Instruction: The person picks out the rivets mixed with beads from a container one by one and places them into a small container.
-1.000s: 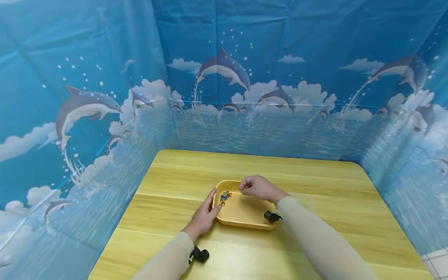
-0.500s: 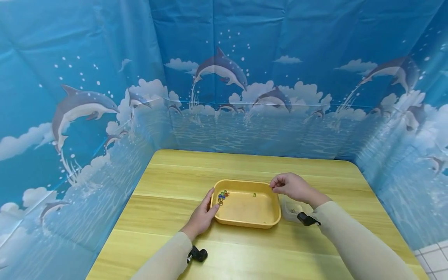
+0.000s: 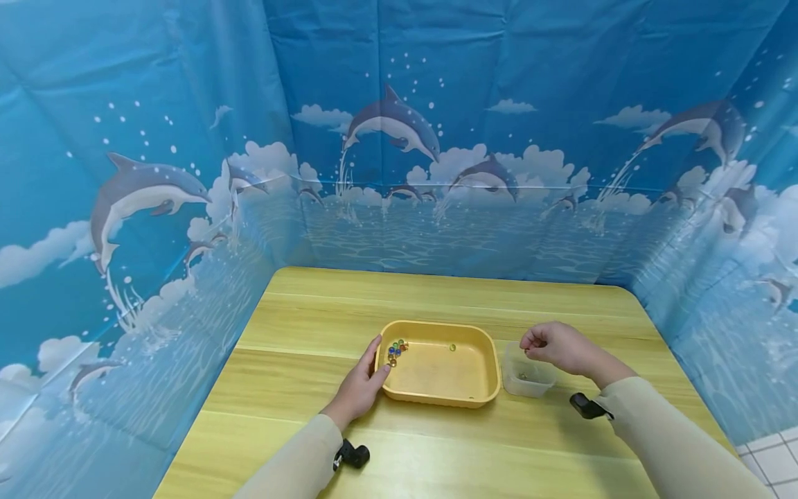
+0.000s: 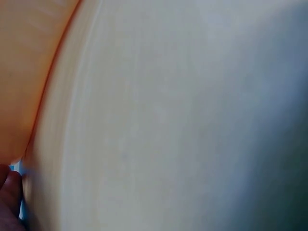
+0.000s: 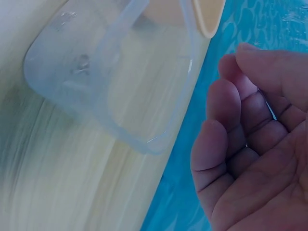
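In the head view my left hand point(image 3: 364, 385) holds the left end of a yellow tray point(image 3: 436, 400), thumb over the rim. Several coloured glass marbles point(image 3: 397, 351) lie bunched at that end. A single yellow-green marble point(image 3: 452, 348) sits apart near the tray's back wall. My right hand point(image 3: 564, 346) is above the far right part of a clear plastic container point(image 3: 530, 390), thumb and forefinger pinched together on a small dark reddish marble, mostly hidden by the fingertips. In the right wrist view its other fingers point(image 5: 210, 144) are curled. Inside the container lie a few small clear marbles point(image 5: 83, 65).
The clear container stands close against the tray's right side on a yellow wood-grain table point(image 3: 299, 305). Blue dolphin-print curtains point(image 3: 399, 229) enclose the table's back and sides. Black wrist cameras point(image 3: 353, 454) sit at both cuffs.
My right hand has moved right, from over the tray to over the clear container, uncovering the lone marble in the tray. My left hand stays on the tray's left end.
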`<state>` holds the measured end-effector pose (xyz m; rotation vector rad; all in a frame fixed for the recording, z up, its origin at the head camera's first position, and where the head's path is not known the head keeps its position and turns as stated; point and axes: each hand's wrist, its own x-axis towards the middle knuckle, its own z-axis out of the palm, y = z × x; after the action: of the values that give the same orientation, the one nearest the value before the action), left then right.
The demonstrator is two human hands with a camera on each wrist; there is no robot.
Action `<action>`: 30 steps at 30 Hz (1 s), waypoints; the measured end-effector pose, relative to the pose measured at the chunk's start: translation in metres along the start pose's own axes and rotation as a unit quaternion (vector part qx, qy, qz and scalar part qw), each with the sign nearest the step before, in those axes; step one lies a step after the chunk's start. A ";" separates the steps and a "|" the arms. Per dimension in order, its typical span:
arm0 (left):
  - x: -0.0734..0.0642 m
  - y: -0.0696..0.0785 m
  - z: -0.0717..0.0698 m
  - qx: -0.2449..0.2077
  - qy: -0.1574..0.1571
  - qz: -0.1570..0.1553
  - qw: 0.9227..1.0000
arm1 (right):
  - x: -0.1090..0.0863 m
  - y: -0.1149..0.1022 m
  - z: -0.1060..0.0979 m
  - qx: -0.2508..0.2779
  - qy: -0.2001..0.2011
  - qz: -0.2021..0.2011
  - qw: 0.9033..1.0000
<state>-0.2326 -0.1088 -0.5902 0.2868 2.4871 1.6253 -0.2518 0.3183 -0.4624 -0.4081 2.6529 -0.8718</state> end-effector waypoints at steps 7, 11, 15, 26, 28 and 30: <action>-0.001 0.001 0.001 -0.007 -0.003 0.004 1.000 | -0.004 0.004 0.001 -0.004 -0.003 0.006 1.000; 0.000 0.001 0.001 -0.006 -0.004 0.003 1.000 | -0.005 0.004 0.000 0.001 -0.004 0.008 1.000; 0.000 -0.001 0.002 -0.005 -0.005 0.002 1.000 | -0.005 0.006 0.000 0.000 -0.005 0.009 1.000; 0.000 0.000 0.002 0.001 0.002 0.000 1.000 | -0.005 0.006 -0.001 -0.001 -0.007 0.012 1.000; 0.000 0.001 0.002 0.001 0.000 0.001 1.000 | -0.004 0.004 -0.001 -0.002 -0.006 0.014 1.000; 0.001 0.001 0.002 -0.001 -0.003 0.001 1.000 | -0.003 0.000 -0.002 -0.003 -0.005 0.013 1.000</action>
<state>-0.2327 -0.1068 -0.5897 0.2939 2.4825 1.6259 -0.2497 0.3202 -0.4604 -0.3789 2.6467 -0.8513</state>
